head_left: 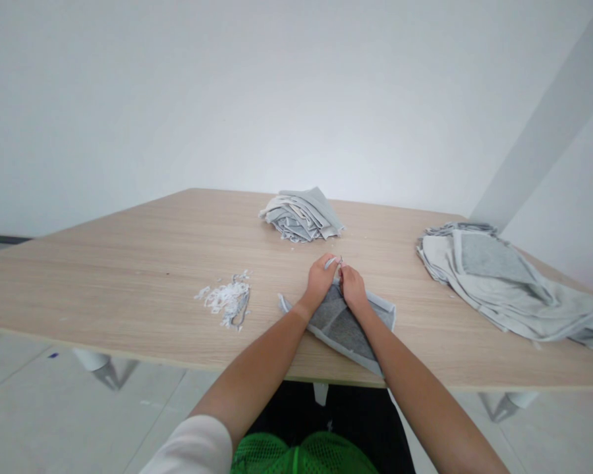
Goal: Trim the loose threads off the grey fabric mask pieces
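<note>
The left grip (320, 280) and right grip (353, 289) pinch a thin pale strip (332, 263) at the edge of a grey cloth piece (338, 322) on the wooden surface (128, 289), between white scraps (225, 299), a folded pile (301, 216) and a cloth heap (499, 283)

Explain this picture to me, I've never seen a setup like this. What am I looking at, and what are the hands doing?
There's no machine here, just a person working with two bare hands. The picture comes from a camera worn on the person's head, looking forward and down, so the arms reach in from the bottom. On the wooden table lie a stack of folded grey fabric at the far side, a loose heap of pale grey cloth to the right, and a small pile of white scraps to the left. The left hand and right hand meet over a piece of grey fabric with a pale border. The left hand seems to pinch a small pale strip, too small to make out clearly.
</note>
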A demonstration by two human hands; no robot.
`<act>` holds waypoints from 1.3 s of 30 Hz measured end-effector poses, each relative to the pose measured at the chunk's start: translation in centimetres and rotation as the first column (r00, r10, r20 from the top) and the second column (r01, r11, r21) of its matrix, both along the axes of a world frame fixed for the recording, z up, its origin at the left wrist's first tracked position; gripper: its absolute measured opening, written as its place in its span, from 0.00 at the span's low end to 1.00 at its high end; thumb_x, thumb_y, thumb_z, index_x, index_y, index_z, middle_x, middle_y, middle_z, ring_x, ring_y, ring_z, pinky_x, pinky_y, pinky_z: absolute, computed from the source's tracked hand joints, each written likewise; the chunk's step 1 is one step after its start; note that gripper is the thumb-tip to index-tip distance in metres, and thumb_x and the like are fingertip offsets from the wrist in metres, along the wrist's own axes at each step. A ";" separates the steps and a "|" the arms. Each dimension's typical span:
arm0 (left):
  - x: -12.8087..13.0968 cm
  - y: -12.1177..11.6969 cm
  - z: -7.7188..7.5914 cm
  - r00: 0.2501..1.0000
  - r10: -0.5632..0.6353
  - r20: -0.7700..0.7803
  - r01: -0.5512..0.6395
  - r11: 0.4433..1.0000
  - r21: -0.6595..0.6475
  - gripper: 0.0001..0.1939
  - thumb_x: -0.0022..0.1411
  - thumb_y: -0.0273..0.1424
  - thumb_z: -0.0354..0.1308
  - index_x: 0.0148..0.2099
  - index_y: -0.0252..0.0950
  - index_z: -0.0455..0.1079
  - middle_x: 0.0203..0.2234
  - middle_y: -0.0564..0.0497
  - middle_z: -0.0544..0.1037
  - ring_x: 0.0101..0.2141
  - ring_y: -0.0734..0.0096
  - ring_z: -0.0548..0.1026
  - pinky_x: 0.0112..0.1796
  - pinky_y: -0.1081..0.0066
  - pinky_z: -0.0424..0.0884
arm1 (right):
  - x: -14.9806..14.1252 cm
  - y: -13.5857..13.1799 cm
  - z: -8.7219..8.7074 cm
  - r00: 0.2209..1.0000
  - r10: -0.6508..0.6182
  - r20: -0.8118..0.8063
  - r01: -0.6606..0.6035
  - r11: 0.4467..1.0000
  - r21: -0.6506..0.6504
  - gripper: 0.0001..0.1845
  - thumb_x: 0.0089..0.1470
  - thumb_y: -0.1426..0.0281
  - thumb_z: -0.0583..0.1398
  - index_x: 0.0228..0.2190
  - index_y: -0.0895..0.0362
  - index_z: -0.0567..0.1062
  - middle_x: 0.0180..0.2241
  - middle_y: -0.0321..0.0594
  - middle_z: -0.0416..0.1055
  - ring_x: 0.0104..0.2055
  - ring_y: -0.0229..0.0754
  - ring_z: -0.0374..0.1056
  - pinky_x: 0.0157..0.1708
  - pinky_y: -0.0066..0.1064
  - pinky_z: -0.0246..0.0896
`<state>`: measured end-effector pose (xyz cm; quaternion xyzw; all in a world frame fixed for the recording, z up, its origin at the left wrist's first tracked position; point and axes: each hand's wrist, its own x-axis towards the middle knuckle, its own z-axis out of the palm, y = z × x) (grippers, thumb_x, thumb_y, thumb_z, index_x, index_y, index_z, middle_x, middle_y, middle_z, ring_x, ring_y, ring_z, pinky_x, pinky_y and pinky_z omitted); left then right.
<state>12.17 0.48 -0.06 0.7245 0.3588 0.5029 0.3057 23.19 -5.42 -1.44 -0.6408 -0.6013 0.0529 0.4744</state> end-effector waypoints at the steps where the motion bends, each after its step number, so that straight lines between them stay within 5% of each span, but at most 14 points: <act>1: 0.0 0.0 0.0 1.000 -0.003 0.002 0.003 1.000 -0.002 0.12 0.71 0.38 0.54 0.39 0.39 0.76 0.38 0.49 0.83 0.41 0.65 0.78 0.46 0.69 0.71 | 0.0 0.0 0.0 1.000 -0.003 0.000 0.003 1.000 -0.001 0.21 0.71 0.63 0.40 0.27 0.51 0.61 0.26 0.39 0.66 0.33 0.45 0.63 0.41 0.35 0.59; 21: 0.1 -0.5 0.7 0.998 -0.035 0.055 0.038 0.998 -0.048 0.11 0.70 0.35 0.54 0.37 0.38 0.75 0.35 0.50 0.81 0.40 0.66 0.77 0.46 0.69 0.71 | -0.2 -0.2 0.7 0.980 -0.021 -0.197 0.021 1.000 -0.003 0.24 0.69 0.55 0.43 0.24 0.51 0.62 0.24 0.37 0.64 0.30 0.44 0.61 0.35 0.34 0.58; 30: 0.0 -0.5 0.8 0.996 -0.071 0.063 0.075 0.995 -0.069 0.14 0.70 0.37 0.54 0.33 0.37 0.73 0.33 0.50 0.80 0.37 0.67 0.76 0.44 0.70 0.70 | 0.0 0.3 0.7 0.704 0.105 -0.702 -0.156 0.988 -0.008 0.24 0.62 0.45 0.50 0.27 0.51 0.63 0.15 0.25 0.51 0.14 0.35 0.47 0.15 0.28 0.41; 39: -0.2 -0.4 1.2 0.991 -0.117 0.062 0.122 0.990 -0.071 0.12 0.69 0.37 0.55 0.34 0.37 0.74 0.33 0.50 0.81 0.39 0.66 0.76 0.44 0.70 0.71 | 0.2 -0.2 1.8 0.685 0.148 -0.713 -0.162 0.986 0.048 0.28 0.60 0.41 0.52 0.31 0.52 0.68 0.14 0.23 0.49 0.12 0.34 0.45 0.12 0.28 0.38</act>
